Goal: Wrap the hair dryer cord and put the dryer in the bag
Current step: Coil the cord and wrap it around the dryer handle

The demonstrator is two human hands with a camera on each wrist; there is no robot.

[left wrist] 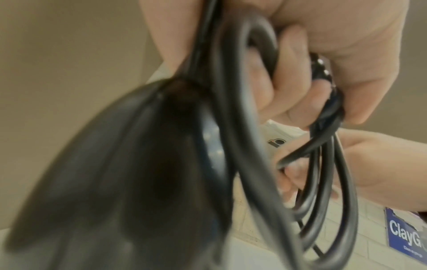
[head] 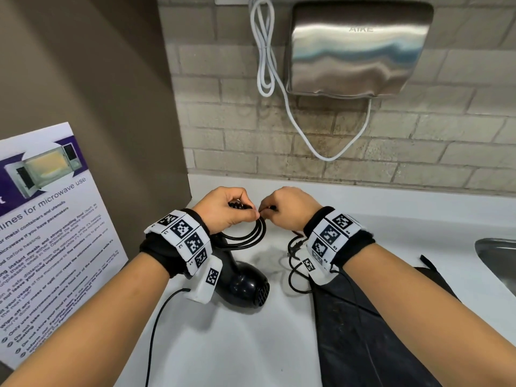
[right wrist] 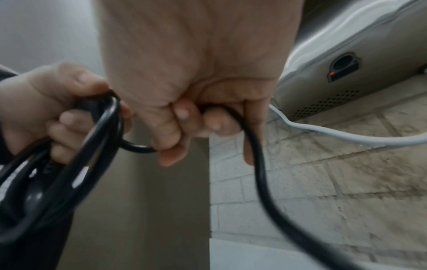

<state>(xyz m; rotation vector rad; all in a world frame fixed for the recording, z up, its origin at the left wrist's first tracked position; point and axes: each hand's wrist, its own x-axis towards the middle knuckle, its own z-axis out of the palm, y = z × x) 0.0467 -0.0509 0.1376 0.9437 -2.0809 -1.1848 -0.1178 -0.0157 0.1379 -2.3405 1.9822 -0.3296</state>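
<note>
Hair dryer [head: 243, 283] hangs below left hand [head: 223, 210] gripping cord loops [head: 248, 236]; right hand [head: 290, 208] pinches the cord beside it; bag [head: 363, 331] lies near the counter's [head: 251, 344] front edge.

- Our right hand [right wrist: 196, 87] fills the top of the view, its fingers [right wrist: 169, 127] curled round the black cord [right wrist: 258, 164], which drops away toward the lower right.
- Our left hand [right wrist: 50, 109] at the left grips several gathered loops of that cord, with the dark hair dryer [right wrist: 30, 201] blurred below it.
- A short stretch of cord bridges our two hands.
- Behind, a metal hand dryer [right wrist: 346, 64] sits on the tiled wall [right wrist: 323, 182], a white cable [right wrist: 346, 136] running beneath it.
</note>
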